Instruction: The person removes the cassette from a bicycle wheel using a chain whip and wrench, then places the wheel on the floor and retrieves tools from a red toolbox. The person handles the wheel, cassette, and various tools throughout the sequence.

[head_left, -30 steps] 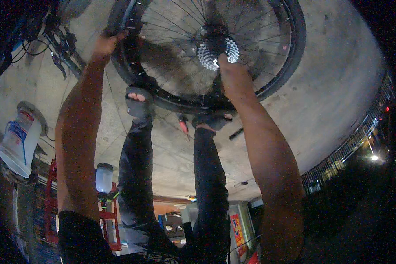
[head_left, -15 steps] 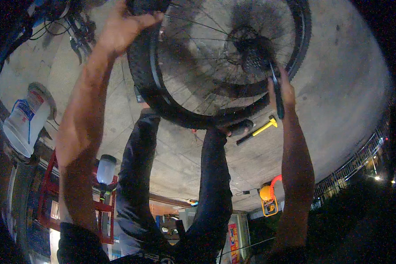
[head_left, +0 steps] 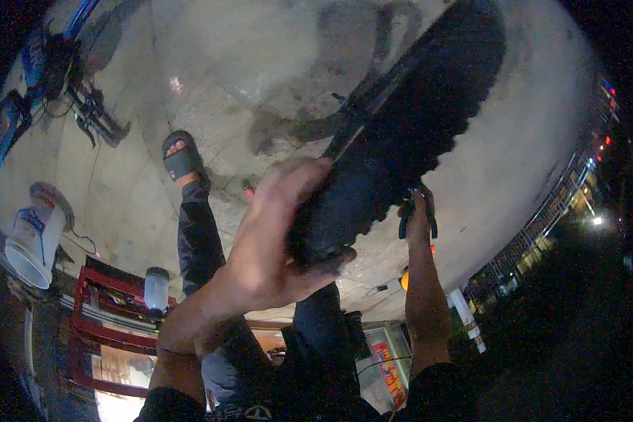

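Observation:
A bicycle wheel (head_left: 422,105) stands tilted in front of me, seen almost edge-on, its dark knobbly tyre towards me. My left hand (head_left: 260,239) is closed around the tyre at its near lower end, thumb below and fingers over the side. On the wheel's right, close to the tread, my right hand (head_left: 418,211) is closed on pliers (head_left: 432,224), whose dark handles stick out on either side of it. The tyre and hand hide the plier jaws. Hub and spokes are mostly hidden behind the tyre.
My sandalled foot (head_left: 181,158) rests on the concrete floor. A blue bicycle (head_left: 56,67) is at far left, above a white bucket (head_left: 32,253). A red metal frame (head_left: 84,323) and a translucent container (head_left: 157,288) are lower left. A railing (head_left: 534,232) runs along the right.
The wheel has turned from showing its spokes and sprockets to nearly edge-on. My left hand has come nearer and lower with the tyre; my right hand, with the pliers, has moved down and left.

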A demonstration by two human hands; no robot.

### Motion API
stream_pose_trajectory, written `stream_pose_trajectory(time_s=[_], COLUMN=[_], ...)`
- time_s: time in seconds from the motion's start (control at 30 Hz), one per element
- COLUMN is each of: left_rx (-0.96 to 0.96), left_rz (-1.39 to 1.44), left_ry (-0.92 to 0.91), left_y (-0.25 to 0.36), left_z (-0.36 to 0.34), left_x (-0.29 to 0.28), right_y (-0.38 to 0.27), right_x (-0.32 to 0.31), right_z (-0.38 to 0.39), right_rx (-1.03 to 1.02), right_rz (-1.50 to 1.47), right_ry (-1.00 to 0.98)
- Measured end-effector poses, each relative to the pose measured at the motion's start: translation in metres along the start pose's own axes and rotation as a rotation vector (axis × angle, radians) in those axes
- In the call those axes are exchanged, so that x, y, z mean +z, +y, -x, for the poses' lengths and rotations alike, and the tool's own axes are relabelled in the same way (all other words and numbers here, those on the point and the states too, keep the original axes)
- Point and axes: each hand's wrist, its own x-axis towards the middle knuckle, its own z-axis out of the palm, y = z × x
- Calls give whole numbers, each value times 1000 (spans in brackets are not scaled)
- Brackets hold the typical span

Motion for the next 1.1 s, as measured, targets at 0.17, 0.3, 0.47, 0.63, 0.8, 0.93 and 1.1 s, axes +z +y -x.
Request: stream_pose_trajectory(time_s=[0.17,0.3,0.47,0.63,0.8,0.93,1.1], left_rx=[34,-77,-96,-89,-159,-60,-89], left_rz=[-216,-147,-98,-118,-180,-179,-142], left_ry=[-149,-242,-305,-366,-327,-263,-249], left_y=[26,32,20,23,30,30,28], left_z=[10,35,67,68,62,52,46], left_x=[40,74,94,98,100,104,113], right_y=[17,24,38,53,67,84,86], right_x=[-49,-69,-81,-83,-83,-83,-88], right_z=[-8,-8,3,9,12,11,27], right_rx=[201,75,143,186,201,281,295], right_rz=[-320,-246,-348,-410,-475,-586,-683], right_ry=[71,-80,-125,-158,-198,-106,-39])
